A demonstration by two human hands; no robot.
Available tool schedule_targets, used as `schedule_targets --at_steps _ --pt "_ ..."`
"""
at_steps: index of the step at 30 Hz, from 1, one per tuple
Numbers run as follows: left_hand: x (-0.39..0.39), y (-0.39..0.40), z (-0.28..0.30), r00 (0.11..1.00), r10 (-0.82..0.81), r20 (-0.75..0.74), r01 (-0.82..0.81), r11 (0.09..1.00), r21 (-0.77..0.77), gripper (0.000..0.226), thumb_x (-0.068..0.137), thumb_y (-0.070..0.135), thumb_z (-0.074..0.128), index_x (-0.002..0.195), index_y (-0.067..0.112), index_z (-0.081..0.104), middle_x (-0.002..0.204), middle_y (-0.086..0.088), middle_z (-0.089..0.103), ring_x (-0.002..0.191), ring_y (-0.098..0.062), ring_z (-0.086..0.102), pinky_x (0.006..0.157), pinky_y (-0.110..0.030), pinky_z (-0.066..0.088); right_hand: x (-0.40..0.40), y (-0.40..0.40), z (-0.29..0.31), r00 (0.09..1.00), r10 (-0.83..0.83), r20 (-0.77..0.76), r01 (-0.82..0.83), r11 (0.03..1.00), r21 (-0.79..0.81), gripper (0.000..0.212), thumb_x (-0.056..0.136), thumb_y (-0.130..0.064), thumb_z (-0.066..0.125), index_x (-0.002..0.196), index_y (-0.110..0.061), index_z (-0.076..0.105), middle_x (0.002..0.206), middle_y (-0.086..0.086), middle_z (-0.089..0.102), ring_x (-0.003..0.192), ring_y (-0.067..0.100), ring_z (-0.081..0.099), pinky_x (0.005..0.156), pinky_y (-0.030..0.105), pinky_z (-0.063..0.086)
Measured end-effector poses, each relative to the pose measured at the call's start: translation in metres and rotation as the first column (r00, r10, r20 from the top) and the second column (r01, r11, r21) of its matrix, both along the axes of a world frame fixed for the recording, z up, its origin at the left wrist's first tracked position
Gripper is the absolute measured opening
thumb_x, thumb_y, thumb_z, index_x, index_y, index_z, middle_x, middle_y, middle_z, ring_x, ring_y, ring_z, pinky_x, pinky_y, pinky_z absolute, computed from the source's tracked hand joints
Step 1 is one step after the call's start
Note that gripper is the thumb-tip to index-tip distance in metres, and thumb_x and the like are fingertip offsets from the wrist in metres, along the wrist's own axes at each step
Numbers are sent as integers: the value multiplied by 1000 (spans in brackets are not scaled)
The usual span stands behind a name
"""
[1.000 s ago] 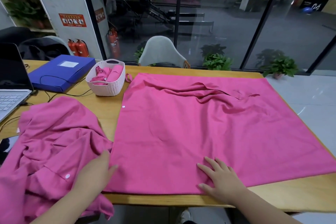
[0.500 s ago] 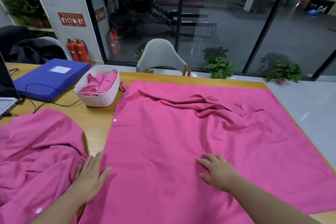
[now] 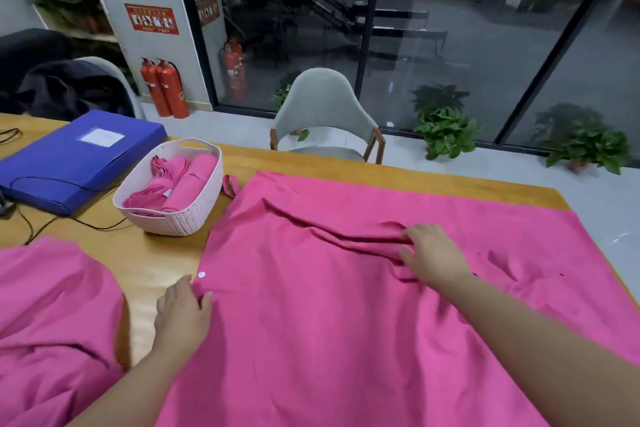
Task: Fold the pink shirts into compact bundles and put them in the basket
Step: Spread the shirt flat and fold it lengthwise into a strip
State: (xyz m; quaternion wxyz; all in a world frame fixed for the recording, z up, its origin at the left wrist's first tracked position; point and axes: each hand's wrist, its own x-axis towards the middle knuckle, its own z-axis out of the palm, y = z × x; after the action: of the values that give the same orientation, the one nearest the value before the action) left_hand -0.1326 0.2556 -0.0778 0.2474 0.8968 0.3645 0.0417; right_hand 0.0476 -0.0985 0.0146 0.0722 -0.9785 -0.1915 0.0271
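A large pink shirt point(image 3: 329, 305) lies spread over the wooden table point(image 3: 162, 256), with a ridge of folds across its far middle. My left hand point(image 3: 181, 314) pinches the shirt's left edge just below a white button point(image 3: 201, 274). Farther in, my right hand point(image 3: 431, 253) grips the ridge of folds, fingers curled into the cloth. A pale woven basket point(image 3: 194, 215) stands at the shirt's far left corner and holds rolled pink bundles point(image 3: 187, 180). A second pink shirt point(image 3: 48, 315) lies crumpled at the left.
A blue file box point(image 3: 76, 156) with a black cable point(image 3: 52, 218) over it sits left of the basket. A grey chair point(image 3: 325, 118) stands behind the table's far edge. Potted plants point(image 3: 446, 132) line the glass wall. Bare wood shows between the two shirts.
Both hands moved away from the near hem: the left up along the shirt's left edge to the button, the right forward onto the ridge of folds. The camera leaned closer over the table.
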Motion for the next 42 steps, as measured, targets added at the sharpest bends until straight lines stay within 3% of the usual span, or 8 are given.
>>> schedule_targets --at_steps 7,12,17,20,25,29,36,42 --pt "62 23 3 975 210 -78 -214 975 -51 40 86 40 65 86 1 59 86 -19 63 88 -44 60 73 -43 49 92 21 -16 923 -226 -311 160 961 -224 60 85 -67 47 109 -12 57 110 10 63 99 27 58 82 32 45" --pt "91 18 2 991 111 74 -108 993 -44 34 89 36 60 84 3 59 87 -21 63 89 -42 59 71 -43 45 112 44 -32 875 -70 -479 -29 980 -196 32 95 -34 54 67 -20 46 79 4 61 77 19 52 59 27 34" --pt "102 18 10 954 70 292 -26 988 -152 20 98 21 45 82 11 51 74 -6 56 78 -33 55 65 -38 35 132 46 -15 835 -101 -541 97 995 -35 30 100 -31 44 75 -15 44 83 11 68 45 11 48 44 24 38" --pt "109 28 12 958 84 275 -41 986 -159 26 99 17 43 76 10 50 68 -4 52 73 -29 52 63 -36 30 133 44 -16 793 -95 -602 -50 974 -219 37 89 -49 57 79 -14 60 76 2 66 60 13 52 55 23 40" --pt "113 43 2 983 60 175 -38 991 -125 14 96 14 49 84 9 56 77 -12 62 79 -34 59 67 -38 41 138 54 -30 819 -119 -561 99 993 -67 17 97 -7 40 83 -9 49 69 8 59 45 14 52 47 25 42" --pt "110 46 1 986 -22 164 39 994 -101 28 94 25 53 70 12 48 59 -2 52 65 -32 54 61 -40 42 149 58 -18 700 -169 -694 35 978 -204 43 96 -43 48 69 -10 53 61 4 55 47 14 51 48 22 43" --pt "117 44 23 930 159 332 128 705 -698 25 98 19 47 82 13 66 69 9 68 64 -8 63 60 -21 47 138 64 -20 846 -89 -526 -113 933 -340 32 102 -29 37 70 -22 36 99 9 57 83 17 47 54 22 33" --pt "119 45 9 947 -29 319 228 761 -607 28 95 36 51 88 14 67 88 -6 70 81 -15 60 84 -44 46 171 48 -23 943 -246 -224 254 967 10 14 101 -17 35 103 -7 45 104 23 58 82 27 47 72 33 36"
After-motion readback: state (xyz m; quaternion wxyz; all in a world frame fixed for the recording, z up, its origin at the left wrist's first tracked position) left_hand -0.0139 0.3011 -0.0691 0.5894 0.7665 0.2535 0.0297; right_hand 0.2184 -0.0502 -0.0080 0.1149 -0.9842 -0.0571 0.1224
